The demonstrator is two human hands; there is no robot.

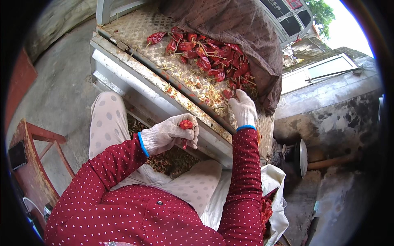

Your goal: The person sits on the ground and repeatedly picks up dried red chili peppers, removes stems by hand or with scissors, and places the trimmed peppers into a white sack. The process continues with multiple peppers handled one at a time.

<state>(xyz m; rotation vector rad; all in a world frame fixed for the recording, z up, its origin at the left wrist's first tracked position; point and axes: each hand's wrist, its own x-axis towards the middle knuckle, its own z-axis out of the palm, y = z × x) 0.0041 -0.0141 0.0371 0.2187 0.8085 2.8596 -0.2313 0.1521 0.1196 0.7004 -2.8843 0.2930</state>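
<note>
My left hand, in a white knit work glove with a blue cuff, is closed around a dried red chili pepper. Part of the pepper shows between thumb and fingers, above my lap. Over the metal truck bed, my gloved right hand reaches to the near edge of a heap of dried red chili peppers. One loose pepper lies right beside its fingertips. The glove hides whether those fingers grip anything. Pale seeds and broken bits are scattered over the bed before the heap.
A brown cloth covers the heap's far side. The bed's hinged metal edge runs before me. At my right, a white woven sack holds red peppers. A worn red wooden chair stands left. Stems and debris lie between my legs.
</note>
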